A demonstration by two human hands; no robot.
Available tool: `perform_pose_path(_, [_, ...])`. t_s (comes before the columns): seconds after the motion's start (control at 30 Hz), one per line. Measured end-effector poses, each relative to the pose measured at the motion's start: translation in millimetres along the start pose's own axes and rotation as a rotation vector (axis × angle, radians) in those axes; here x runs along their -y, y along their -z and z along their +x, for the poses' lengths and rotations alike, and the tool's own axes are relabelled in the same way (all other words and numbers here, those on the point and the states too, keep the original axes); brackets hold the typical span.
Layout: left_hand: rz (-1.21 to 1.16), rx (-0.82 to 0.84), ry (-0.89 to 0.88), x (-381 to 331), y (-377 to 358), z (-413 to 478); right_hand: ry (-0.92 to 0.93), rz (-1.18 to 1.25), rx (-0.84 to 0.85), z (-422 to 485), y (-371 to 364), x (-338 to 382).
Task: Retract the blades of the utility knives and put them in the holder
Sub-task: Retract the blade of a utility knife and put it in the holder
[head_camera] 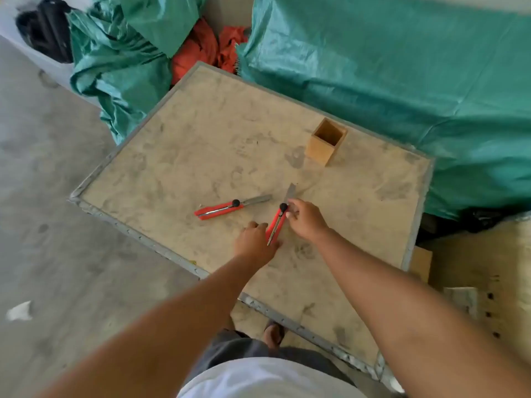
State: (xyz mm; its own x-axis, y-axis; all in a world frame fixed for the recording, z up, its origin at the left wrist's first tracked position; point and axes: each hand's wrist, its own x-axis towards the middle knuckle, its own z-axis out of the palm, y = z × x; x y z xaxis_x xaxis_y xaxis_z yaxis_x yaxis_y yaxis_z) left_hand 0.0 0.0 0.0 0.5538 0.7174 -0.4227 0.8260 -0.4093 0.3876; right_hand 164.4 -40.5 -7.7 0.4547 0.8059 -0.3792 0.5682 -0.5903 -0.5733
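Observation:
Two red utility knives lie near the middle of a dusty tabletop (178, 156), both with their blades out. My left hand (254, 242) grips the rear of the nearer knife (276, 224). My right hand (306, 219) pinches it at the black slider knob, and its blade sticks out toward the holder. The other knife (219, 209) lies flat to the left, untouched, with its blade pointing right. The wooden square holder (326, 145) stands upright and empty at the far right of the table.
Green tarpaulin (402, 81) covers bulky things behind and to the right of the table, with orange cloth (207, 50) between the folds. Concrete floor (43, 196) lies to the left. Plywood sheets (488, 268) sit at the right.

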Motion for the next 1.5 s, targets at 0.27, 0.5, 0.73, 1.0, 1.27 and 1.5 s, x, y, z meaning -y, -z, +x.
perform_pose_path(0.27, [-0.029,-0.018,-0.030,4.1,-10.1,0.1,-0.108,0.088,-0.048,3.5,-10.9,2.4])
perform_pose_path(0.5, [-0.043,-0.022,-0.073,9.7,-9.0,-5.2,-0.237,0.369,-0.143,6.5,-14.0,9.3])
perform_pose_path(0.73, [-0.367,-0.062,-0.121,13.6,5.3,-17.5,-0.251,0.698,-0.154,-7.9,9.5,20.3])
perform_pose_path(1.0, [-0.753,-0.016,-0.225,-7.6,67.6,-43.0,-0.086,0.894,-0.134,-42.8,87.8,39.8])
perform_pose_path(1.27, [-1.022,-0.062,-0.310,-47.6,102.5,-74.7,0.073,0.844,-0.075,-96.0,128.6,59.4])
perform_pose_path(1.5, [-1.128,-0.054,-0.275,-53.7,113.1,-74.3,0.154,0.659,-0.005,-113.9,124.1,63.3])
